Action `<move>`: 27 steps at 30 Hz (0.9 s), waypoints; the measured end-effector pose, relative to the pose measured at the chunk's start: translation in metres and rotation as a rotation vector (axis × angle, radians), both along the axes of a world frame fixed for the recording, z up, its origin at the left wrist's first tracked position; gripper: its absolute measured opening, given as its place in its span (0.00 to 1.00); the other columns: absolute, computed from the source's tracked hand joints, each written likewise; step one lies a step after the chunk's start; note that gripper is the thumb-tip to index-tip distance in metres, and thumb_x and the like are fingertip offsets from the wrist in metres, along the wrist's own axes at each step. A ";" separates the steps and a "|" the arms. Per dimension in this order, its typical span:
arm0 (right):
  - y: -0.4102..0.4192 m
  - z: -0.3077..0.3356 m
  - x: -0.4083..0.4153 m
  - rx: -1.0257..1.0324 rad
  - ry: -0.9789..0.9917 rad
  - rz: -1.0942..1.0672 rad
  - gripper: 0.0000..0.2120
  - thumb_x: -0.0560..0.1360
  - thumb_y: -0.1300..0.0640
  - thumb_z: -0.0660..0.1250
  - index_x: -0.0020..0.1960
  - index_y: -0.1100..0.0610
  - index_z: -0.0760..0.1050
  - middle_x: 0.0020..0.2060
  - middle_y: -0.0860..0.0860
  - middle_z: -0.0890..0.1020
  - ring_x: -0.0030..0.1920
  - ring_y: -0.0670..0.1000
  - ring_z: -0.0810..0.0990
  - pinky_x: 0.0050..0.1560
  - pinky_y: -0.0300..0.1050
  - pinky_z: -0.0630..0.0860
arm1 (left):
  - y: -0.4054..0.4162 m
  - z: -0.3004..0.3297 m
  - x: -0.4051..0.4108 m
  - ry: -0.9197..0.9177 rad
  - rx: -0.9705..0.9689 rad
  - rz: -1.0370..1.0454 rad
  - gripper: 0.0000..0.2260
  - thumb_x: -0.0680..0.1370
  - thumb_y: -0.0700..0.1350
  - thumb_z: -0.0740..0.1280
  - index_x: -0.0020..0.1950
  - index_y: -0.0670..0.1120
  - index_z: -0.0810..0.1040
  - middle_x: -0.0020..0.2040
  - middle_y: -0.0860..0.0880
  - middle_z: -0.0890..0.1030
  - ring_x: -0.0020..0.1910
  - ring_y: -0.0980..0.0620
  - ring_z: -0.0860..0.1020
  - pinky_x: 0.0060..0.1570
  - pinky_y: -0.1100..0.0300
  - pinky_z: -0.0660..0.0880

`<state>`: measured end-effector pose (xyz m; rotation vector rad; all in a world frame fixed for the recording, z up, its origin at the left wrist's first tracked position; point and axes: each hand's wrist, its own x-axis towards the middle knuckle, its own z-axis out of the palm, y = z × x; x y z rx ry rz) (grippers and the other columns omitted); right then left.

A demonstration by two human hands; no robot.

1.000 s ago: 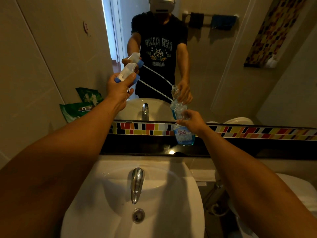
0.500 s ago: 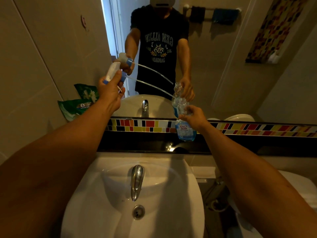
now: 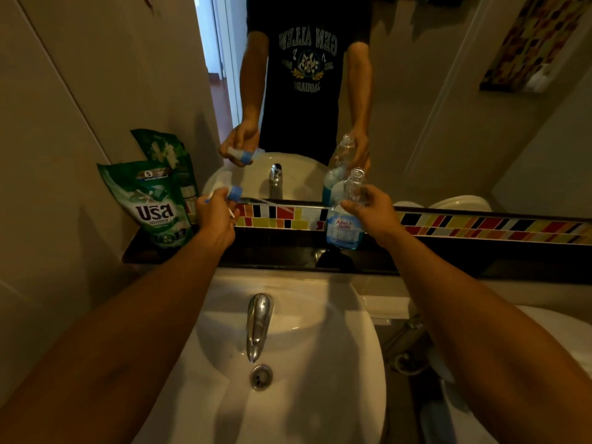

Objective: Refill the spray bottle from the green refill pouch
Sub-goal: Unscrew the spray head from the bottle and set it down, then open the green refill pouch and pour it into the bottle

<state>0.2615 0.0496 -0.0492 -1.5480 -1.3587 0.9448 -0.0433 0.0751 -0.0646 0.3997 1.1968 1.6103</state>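
Centrally, the right hand [image 3: 374,213] grips the uncapped spray bottle [image 3: 346,216], blue liquid low inside, while the left hand [image 3: 216,216] holds its sprayer head [image 3: 226,187] beside the green refill pouch [image 3: 153,203].

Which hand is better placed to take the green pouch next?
Left, probably. The left hand is right beside the pouch on the ledge, though it must first set down the sprayer head. The right hand is steadying the open bottle.

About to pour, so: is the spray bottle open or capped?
Open. The spray bottle has a bare neck; the left hand holds the sprayer head apart.
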 end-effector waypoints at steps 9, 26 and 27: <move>0.012 -0.019 0.004 -0.071 0.040 0.030 0.21 0.81 0.60 0.72 0.72 0.58 0.73 0.67 0.57 0.81 0.66 0.57 0.81 0.67 0.62 0.80 | 0.002 -0.074 0.012 0.050 -0.132 0.037 0.15 0.80 0.40 0.64 0.66 0.42 0.73 0.50 0.44 0.80 0.41 0.54 0.79 0.45 0.57 0.75; 0.019 -0.030 -0.015 -0.127 0.045 0.133 0.22 0.82 0.61 0.71 0.74 0.57 0.72 0.68 0.55 0.81 0.67 0.57 0.81 0.65 0.56 0.82 | 0.010 -0.119 0.001 0.481 -0.431 0.020 0.17 0.76 0.48 0.73 0.59 0.39 0.79 0.50 0.42 0.82 0.42 0.47 0.81 0.39 0.56 0.78; 0.019 -0.031 -0.019 -0.122 0.042 0.148 0.22 0.82 0.61 0.71 0.74 0.57 0.72 0.67 0.55 0.81 0.67 0.56 0.82 0.63 0.54 0.83 | 0.011 -0.119 0.001 0.528 -0.435 0.013 0.16 0.75 0.48 0.73 0.57 0.39 0.80 0.48 0.43 0.82 0.38 0.50 0.79 0.36 0.57 0.75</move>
